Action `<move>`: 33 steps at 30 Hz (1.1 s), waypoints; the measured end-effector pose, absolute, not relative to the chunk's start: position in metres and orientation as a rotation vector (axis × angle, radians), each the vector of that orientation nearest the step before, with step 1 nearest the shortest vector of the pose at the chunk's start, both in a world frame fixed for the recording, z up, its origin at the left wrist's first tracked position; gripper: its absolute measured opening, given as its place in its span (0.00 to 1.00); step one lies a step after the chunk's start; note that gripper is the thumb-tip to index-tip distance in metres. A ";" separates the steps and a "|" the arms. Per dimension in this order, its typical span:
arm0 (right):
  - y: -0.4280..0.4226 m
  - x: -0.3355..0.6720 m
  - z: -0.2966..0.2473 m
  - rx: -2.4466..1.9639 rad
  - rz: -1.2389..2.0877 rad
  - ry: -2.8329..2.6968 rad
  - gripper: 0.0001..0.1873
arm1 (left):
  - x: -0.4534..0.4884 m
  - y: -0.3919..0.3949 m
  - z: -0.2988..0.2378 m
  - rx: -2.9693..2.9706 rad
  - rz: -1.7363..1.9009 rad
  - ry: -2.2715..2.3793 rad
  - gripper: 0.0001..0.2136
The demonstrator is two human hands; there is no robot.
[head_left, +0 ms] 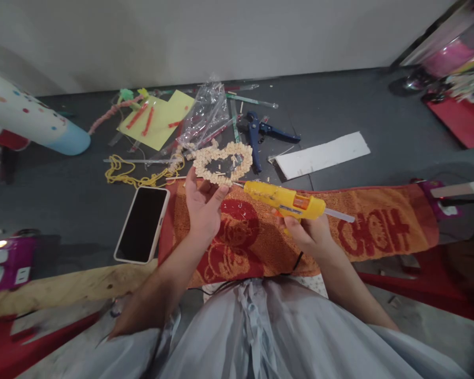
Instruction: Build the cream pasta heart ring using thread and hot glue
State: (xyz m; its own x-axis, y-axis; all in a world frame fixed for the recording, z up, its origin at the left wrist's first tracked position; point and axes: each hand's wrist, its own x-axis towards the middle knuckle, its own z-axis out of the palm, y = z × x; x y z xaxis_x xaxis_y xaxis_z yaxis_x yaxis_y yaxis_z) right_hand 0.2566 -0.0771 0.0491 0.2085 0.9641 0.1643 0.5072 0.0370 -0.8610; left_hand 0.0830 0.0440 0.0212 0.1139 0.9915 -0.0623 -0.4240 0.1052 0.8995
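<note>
A cream, heart-shaped ring of small beady pieces (244,158) is pinched in my left hand (204,202), thumb at its lower edge. My right hand (306,231) is wrapped round a yellow hot glue gun (276,196), with a clear glue stick (339,215) poking from its back end. The gun's nozzle meets or nearly meets the ring's lower right edge; contact cannot be told exactly. Beneath both hands lies an orange and red towel (237,239). Behind the ring sit blue-handled cutters (254,139).
A phone (142,225) lies left of the towel, below tangled yellow cord (122,172). Farther back are yellow paper (158,121) and a crumpled clear plastic bag (207,108). A white strip (324,155) is at right. A spotted bottle (35,118) stands far left.
</note>
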 end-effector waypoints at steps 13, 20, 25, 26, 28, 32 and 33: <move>-0.082 0.263 0.049 -1.611 0.655 -1.414 0.18 | 0.083 0.046 0.020 0.848 1.260 0.850 0.40; -0.086 0.312 0.042 -1.938 0.244 -1.611 0.15 | 0.084 0.048 0.021 0.749 1.243 0.789 0.37; -0.078 0.338 0.030 -2.242 -0.073 -1.979 0.19 | 0.084 0.048 0.024 0.712 1.175 0.771 0.35; -0.077 0.340 0.029 -2.271 -0.093 -2.031 0.19 | 0.084 0.048 0.025 0.706 1.162 0.772 0.36; -0.075 0.339 0.032 -2.270 -0.095 -2.054 0.22 | 0.083 0.048 0.024 0.696 1.142 0.773 0.36; -0.063 0.319 0.052 -2.074 0.119 -1.805 0.28 | 0.082 0.047 0.021 0.698 1.128 0.781 0.37; -0.056 0.311 0.057 -1.995 0.240 -1.709 0.25 | 0.082 0.047 0.021 0.703 1.125 0.784 0.37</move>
State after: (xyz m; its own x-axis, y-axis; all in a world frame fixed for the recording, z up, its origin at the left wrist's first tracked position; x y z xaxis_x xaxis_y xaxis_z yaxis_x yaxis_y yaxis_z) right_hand 0.3106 -0.0560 0.0569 0.1972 0.9630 0.1838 0.8750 -0.0883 -0.4761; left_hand 0.0821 0.0473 0.0210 0.2318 0.9550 -0.1851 -0.5049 0.2807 0.8163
